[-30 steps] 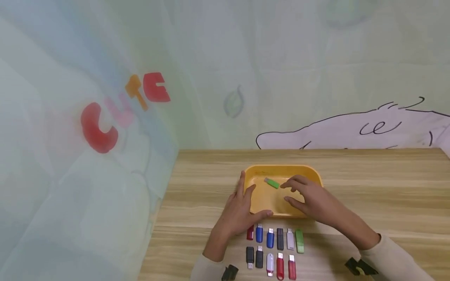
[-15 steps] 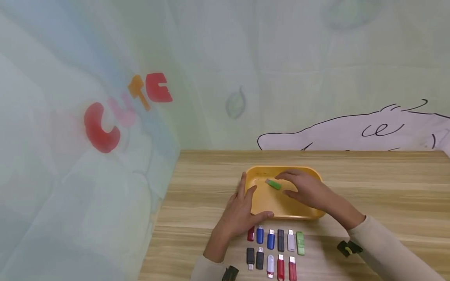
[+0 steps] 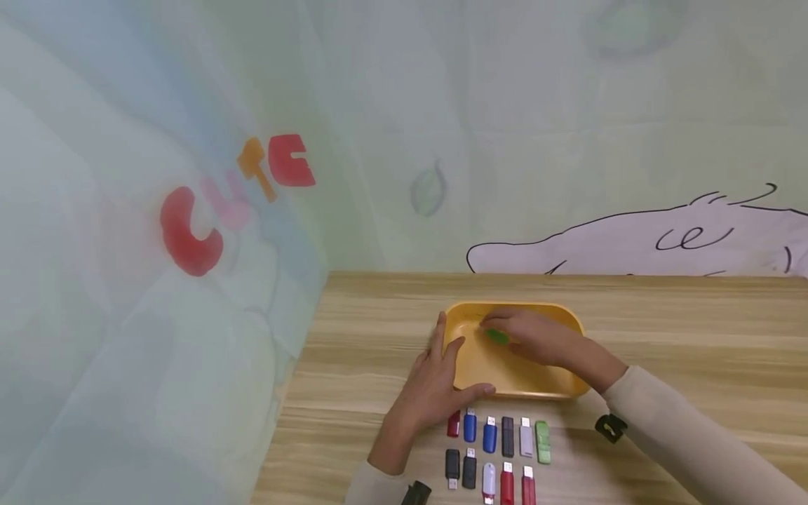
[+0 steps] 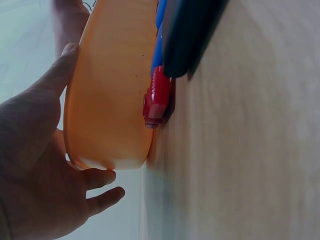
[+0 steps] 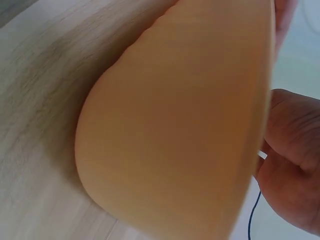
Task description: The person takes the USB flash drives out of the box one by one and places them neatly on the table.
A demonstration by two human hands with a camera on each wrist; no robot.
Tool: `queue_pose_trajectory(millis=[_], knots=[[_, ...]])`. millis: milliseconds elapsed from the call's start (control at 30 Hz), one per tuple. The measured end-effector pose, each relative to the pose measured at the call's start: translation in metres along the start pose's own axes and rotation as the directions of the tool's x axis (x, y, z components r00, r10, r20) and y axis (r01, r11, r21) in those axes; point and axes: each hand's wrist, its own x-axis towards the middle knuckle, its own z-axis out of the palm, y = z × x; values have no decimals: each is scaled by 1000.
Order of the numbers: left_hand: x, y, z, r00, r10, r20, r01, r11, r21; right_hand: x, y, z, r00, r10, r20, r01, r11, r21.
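Note:
In the head view, a yellow plastic tray (image 3: 517,396) stands on the wooden table. My left hand (image 3: 432,386) rests at its left front corner with fingers spread. The left wrist view shows that thumb (image 4: 65,60) on the rim and fingertips by the tray's end. My right hand (image 3: 536,337) reaches into the tray, fingers and thumb on either side of a green USB stick (image 3: 497,337). Its metal plug is hidden by the fingers, and whether they pinch it cannot be told. In the right wrist view the tray wall (image 5: 170,120) hides the right fingertips.
Two rows of USB sticks lie before the tray, among them a blue one (image 3: 489,436), a light green one (image 3: 543,442) and a black one (image 3: 452,464). A red stick (image 4: 159,95) lies close to the tray wall. A printed cloth wall (image 3: 391,140) stands behind the table.
My right hand has moved left and down over the green USB stick, its fingers and thumb drawing in around it. The left hand has stayed at the tray's corner.

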Motion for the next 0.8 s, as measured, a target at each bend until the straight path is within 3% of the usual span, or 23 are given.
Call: queue_pose_trajectory(millis=[800], knots=[[0, 3, -2, 1000, 7, 9, -7, 1000, -8, 2, 9, 7, 999, -34, 33, 35, 999, -28]])
